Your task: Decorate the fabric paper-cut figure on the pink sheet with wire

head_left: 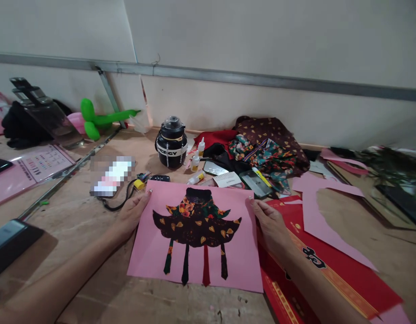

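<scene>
Fabric cutouts [198, 230] on pink paper [242, 256]

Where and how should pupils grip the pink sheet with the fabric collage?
Best grip the pink sheet near its upper corners, one hand from each side, as the left hand and right hand do. Fabric shapes cover its middle and strips run close to the lower edge, so the bare side margins seem safest.

Sheet [243, 263] smooth, matt paper; motif [199, 231] matt cloth; table [106, 288] worn wood; jug [170, 160] glossy, apparently plastic; rail [228, 75] dull metal; balloon [108, 119] smooth, shiny.
</scene>
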The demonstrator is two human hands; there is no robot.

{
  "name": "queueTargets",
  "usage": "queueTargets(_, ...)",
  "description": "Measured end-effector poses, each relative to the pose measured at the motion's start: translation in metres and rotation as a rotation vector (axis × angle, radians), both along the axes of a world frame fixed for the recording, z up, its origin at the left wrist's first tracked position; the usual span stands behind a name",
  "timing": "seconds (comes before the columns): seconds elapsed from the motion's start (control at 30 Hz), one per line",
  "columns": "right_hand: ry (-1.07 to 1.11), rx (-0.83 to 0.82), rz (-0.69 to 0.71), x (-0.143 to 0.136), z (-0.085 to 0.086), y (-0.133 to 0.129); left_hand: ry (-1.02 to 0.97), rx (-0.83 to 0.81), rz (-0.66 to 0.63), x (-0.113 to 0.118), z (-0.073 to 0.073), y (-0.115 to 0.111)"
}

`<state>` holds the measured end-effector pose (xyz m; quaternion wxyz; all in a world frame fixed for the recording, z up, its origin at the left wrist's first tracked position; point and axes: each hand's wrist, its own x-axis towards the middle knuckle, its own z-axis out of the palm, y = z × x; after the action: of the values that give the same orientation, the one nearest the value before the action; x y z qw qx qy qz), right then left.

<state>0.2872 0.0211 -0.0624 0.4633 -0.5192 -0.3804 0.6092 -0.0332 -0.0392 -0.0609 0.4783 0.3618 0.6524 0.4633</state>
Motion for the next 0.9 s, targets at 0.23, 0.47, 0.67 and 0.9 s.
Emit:
queueTargets(0.23,-0.051,0.005,0.014,0.0,0.0,-0.001,-0.138,0.036,-0.069,-0.001,-0.005,0.0)
queueTargets(0.47,-0.301,0.029,0.184,0.006,0.008,0.0,-0.09,-0.09,-0.214,-0.01,-0.001,0.003)
queueTargets(0.67,-0.601,0.184,0.42,0.017,0.012,0.007,-0.008,-0.184,-0.434,-0.012,0.01,0.001)
queueTargets(0.9,-0.659,0.102,0.525,0.03,0.008,0.008,0.077,-0.174,-0.505,-0.008,0.014,-0.001)
